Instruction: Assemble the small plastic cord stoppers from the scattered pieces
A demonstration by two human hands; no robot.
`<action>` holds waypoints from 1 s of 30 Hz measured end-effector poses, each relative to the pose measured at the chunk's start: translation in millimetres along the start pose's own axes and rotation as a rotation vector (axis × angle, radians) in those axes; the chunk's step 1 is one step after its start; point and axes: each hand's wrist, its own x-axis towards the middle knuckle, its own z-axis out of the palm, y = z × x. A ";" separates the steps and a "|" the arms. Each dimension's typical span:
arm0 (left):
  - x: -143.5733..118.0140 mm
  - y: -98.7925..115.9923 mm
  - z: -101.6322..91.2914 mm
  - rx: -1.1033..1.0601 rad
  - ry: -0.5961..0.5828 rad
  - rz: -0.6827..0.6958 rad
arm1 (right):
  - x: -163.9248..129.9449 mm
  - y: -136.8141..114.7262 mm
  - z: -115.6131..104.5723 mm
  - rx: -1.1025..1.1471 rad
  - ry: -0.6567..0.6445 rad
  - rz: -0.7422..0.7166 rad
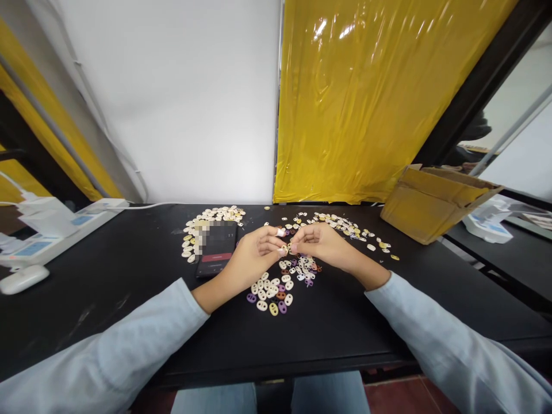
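Observation:
My left hand (259,253) and my right hand (321,244) meet above the middle of the black table. Each pinches between thumb and fingertips at a small yellowish piece (287,249); whether it is one piece or two touching, I cannot tell. Just below the hands lies a cluster of oval two-hole plastic pieces (269,287), white, purple, brown and yellow. Closer to my right hand is a heap of smaller white and purple parts (305,267). A phone (215,253) with a lit screen lies beside my left wrist.
Behind the phone is a pile of white oval pieces (219,214). More loose parts (340,223) spread toward a cardboard box (426,201) at the right. On the left are a power strip (64,230) and a white earbud case (23,280). A white panel (181,103) and yellow sheeting (357,103) stand behind.

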 end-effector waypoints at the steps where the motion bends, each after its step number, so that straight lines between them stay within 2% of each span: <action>1: 0.0 0.1 -0.2 0.001 0.002 0.005 | -0.1 0.4 1.3 -0.003 -0.006 0.002; 8: 0.2 -2.1 -2.1 0.011 0.029 0.045 | -1.4 -2.9 1.9 -0.029 0.014 0.034; 16: -2.2 0.6 -0.1 0.024 0.006 0.031 | -2.5 -0.1 6.4 -0.025 -0.027 0.057; 24: -5.8 4.5 2.3 0.056 -0.035 0.036 | -1.9 5.1 1.4 0.100 -0.129 0.106; 30: -5.9 1.8 3.0 0.128 0.008 0.114 | 1.0 5.1 2.2 0.115 -0.068 0.085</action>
